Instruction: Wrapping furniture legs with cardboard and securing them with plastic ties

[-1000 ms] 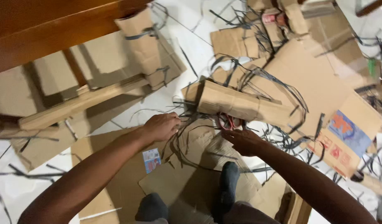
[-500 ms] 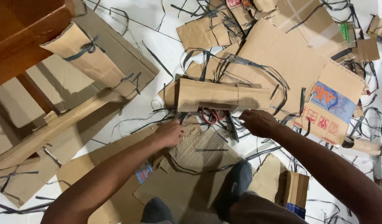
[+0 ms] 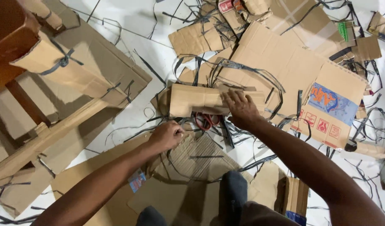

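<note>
The right hand [image 3: 239,108] lies flat, fingers spread, on a folded cardboard bundle [image 3: 196,99] on the floor [image 3: 129,37]. The left hand [image 3: 167,134] is curled shut around black straps [image 3: 175,157] beside red scissors [image 3: 207,121].

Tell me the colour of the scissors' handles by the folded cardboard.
Red, seen in the head view: scissors' handles below the folded cardboard.

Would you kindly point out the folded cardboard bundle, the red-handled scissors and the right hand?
folded cardboard bundle [image 3: 192,99], head view, on its flat top face.
red-handled scissors [image 3: 206,121], head view, on a handle loop.
right hand [image 3: 240,109], head view, on its back.
</note>
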